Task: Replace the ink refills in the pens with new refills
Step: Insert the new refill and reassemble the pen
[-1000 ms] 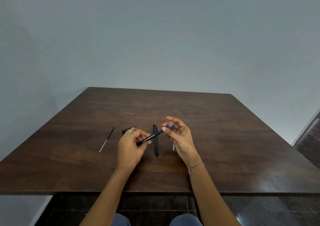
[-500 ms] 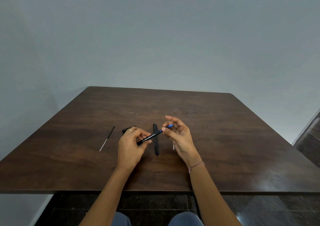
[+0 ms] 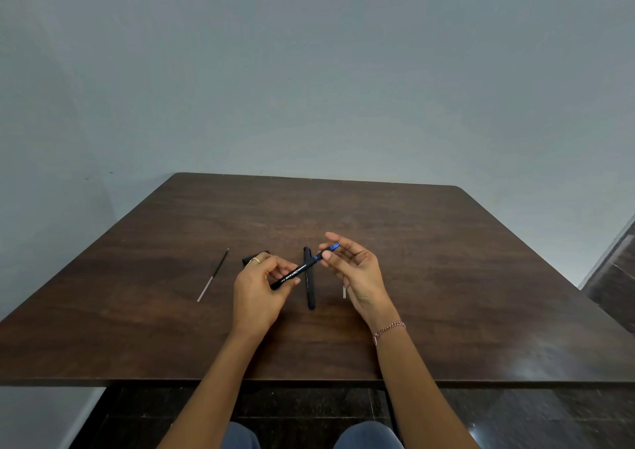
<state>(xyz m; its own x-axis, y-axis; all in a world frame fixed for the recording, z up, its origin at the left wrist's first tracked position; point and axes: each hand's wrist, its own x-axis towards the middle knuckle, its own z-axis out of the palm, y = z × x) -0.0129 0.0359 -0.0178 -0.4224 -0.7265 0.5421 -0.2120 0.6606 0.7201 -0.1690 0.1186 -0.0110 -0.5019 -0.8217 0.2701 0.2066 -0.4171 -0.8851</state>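
My left hand [image 3: 259, 288] grips the lower end of a black pen [image 3: 296, 272] with white lettering, held slanted above the table. My right hand [image 3: 355, 271] pinches its blue tip [image 3: 331, 248] between thumb and fingers. A second black pen [image 3: 310, 282] lies on the table right under the held one, pointing away from me. A thin refill [image 3: 213, 275], dark at the far end and pale at the near end, lies to the left. A black cap [image 3: 255, 257] shows behind my left hand. A small pale piece [image 3: 344, 291] peeks out beside my right palm.
The dark brown wooden table [image 3: 446, 276] has rounded far corners and stands against a plain grey wall. Its front edge runs just over my knees. A dark floor and some dark furniture show at the far right.
Both hands keep their hold on the pen and stay in almost the same place. The right fingers have shifted slightly on the blue tip.
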